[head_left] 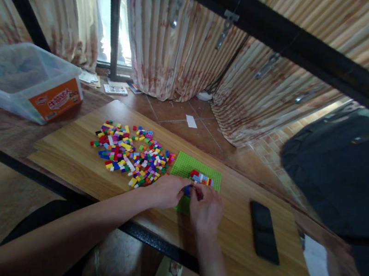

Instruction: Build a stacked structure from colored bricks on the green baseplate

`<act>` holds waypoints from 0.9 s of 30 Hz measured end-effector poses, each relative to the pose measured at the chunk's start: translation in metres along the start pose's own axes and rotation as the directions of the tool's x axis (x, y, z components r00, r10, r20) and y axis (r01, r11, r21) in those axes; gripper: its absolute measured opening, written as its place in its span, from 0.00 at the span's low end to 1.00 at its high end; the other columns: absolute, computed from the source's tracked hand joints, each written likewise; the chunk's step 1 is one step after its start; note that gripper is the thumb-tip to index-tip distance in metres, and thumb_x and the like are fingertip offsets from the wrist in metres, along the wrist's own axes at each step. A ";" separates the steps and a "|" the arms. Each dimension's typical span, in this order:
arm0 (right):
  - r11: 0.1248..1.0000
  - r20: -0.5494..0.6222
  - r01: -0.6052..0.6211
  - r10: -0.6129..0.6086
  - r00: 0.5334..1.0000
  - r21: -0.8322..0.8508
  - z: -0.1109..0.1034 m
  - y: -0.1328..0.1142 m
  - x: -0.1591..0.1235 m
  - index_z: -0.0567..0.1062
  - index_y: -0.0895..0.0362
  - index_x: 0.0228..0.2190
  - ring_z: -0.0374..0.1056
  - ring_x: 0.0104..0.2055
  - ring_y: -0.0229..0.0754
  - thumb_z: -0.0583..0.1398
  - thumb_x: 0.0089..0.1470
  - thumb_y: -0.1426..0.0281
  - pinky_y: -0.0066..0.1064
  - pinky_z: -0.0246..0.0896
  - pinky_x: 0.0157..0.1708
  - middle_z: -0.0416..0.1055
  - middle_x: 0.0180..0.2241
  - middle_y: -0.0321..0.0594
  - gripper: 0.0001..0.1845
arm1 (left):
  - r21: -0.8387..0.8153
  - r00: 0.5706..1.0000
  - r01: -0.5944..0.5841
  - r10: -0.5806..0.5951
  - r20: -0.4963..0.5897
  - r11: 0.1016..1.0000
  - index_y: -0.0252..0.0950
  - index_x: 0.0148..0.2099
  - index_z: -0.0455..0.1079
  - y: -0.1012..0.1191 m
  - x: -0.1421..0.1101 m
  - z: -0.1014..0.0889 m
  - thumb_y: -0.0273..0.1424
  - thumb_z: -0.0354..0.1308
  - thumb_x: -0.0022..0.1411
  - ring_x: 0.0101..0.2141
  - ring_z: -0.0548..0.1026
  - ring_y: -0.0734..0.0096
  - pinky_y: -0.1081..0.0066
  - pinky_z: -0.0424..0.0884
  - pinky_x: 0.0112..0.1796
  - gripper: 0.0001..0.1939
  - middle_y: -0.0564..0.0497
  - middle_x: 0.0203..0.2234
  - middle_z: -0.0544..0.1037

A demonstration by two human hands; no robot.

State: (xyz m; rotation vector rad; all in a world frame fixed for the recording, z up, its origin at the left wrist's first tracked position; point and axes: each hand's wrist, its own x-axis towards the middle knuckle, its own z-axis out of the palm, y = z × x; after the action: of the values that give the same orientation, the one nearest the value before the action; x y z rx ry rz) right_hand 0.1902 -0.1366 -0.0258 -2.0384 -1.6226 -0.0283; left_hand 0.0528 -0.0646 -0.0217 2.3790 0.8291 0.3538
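Observation:
Close together over the near half of a green studded baseplate point(183, 160), my two hands meet at the fingertips. Between them shows a blue toy brick point(188, 190), pinched by my left hand point(168, 192). The fingers of my right hand point(207, 208) are curled and closed beside it; a dark reddish bit shows there, too small to name. Just beyond my fingers, a small built block of red, white, blue and yellow bricks point(202, 178) sits on the baseplate. My hands cover part of the plate. A wide pile of loose colourful bricks point(133, 153) lies left of it.
A wooden board point(229, 229) carries the bricks and a black phone point(264, 232) at the right. A clear plastic bin with an orange label point(55, 99) stands at the far left. White papers point(321, 267) lie at the right end. A black bar point(277, 40) crosses above.

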 end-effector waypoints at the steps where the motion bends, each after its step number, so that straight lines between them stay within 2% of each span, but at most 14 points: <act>1: 0.998 -0.001 -0.003 0.003 1.000 0.057 0.000 0.003 0.001 0.77 0.55 0.31 0.68 0.37 0.46 0.57 0.56 0.67 0.37 0.57 0.39 0.75 0.32 0.42 0.09 | 0.010 1.000 0.000 0.000 0.003 1.000 0.37 0.56 0.67 0.001 0.000 -0.001 0.26 0.47 0.61 0.40 0.78 0.61 0.65 0.73 0.40 0.22 0.45 0.41 0.80; 5: 0.963 -0.088 -0.071 0.096 0.991 0.259 -0.003 0.017 0.006 0.77 0.56 0.31 0.69 0.34 0.45 0.57 0.55 0.63 0.36 0.61 0.37 0.75 0.32 0.42 0.11 | 0.052 0.999 -0.007 0.005 0.033 0.999 0.39 0.57 0.65 0.004 -0.002 -0.003 0.26 0.48 0.61 0.39 0.78 0.61 0.65 0.73 0.39 0.22 0.47 0.39 0.80; 8: 0.942 -0.138 -0.161 0.209 0.968 0.294 -0.004 0.026 0.011 0.77 0.58 0.33 0.69 0.35 0.45 0.56 0.55 0.62 0.37 0.62 0.38 0.75 0.33 0.45 0.14 | 0.099 0.999 -0.010 0.007 0.035 0.995 0.39 0.58 0.63 0.006 -0.004 -0.002 0.27 0.49 0.61 0.40 0.77 0.60 0.64 0.72 0.40 0.23 0.46 0.41 0.79; 12: 0.922 -0.107 -0.237 0.280 0.954 0.305 -0.001 0.029 0.015 0.77 0.59 0.35 0.68 0.37 0.47 0.57 0.53 0.60 0.39 0.61 0.39 0.74 0.35 0.47 0.16 | 0.139 0.999 -0.010 0.004 0.045 0.990 0.38 0.60 0.61 0.007 -0.006 0.000 0.26 0.48 0.61 0.41 0.77 0.58 0.62 0.73 0.41 0.24 0.44 0.43 0.78; 17: 0.939 -0.093 -0.154 0.191 0.977 0.307 0.000 0.027 0.015 0.77 0.58 0.36 0.67 0.41 0.47 0.57 0.53 0.63 0.42 0.61 0.45 0.72 0.37 0.47 0.14 | 0.163 0.998 -0.024 0.014 0.058 0.986 0.37 0.60 0.59 0.006 -0.006 0.000 0.26 0.47 0.62 0.41 0.78 0.57 0.61 0.73 0.40 0.24 0.42 0.44 0.78; 22: 0.952 -0.077 -0.011 0.036 0.996 0.307 0.003 0.027 0.011 0.78 0.54 0.40 0.63 0.50 0.49 0.58 0.52 0.64 0.46 0.59 0.50 0.67 0.47 0.49 0.15 | 0.179 0.999 -0.039 0.032 0.042 0.983 0.37 0.59 0.59 0.005 -0.006 0.002 0.26 0.47 0.62 0.40 0.78 0.56 0.61 0.74 0.39 0.23 0.42 0.43 0.78; 27: 0.962 -0.084 -0.032 0.057 0.995 0.271 0.009 0.026 0.011 0.77 0.55 0.41 0.62 0.52 0.51 0.58 0.53 0.62 0.48 0.58 0.51 0.66 0.48 0.50 0.16 | 0.198 0.998 -0.025 0.015 0.054 0.980 0.36 0.58 0.60 0.008 -0.007 0.001 0.26 0.47 0.62 0.39 0.78 0.55 0.61 0.74 0.37 0.22 0.42 0.40 0.78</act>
State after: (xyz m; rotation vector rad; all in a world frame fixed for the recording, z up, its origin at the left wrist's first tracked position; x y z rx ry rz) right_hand 0.2141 -0.1264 -0.0396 -1.8369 -1.4381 0.1085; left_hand 0.0516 -0.0745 -0.0179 2.5706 0.8512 0.2241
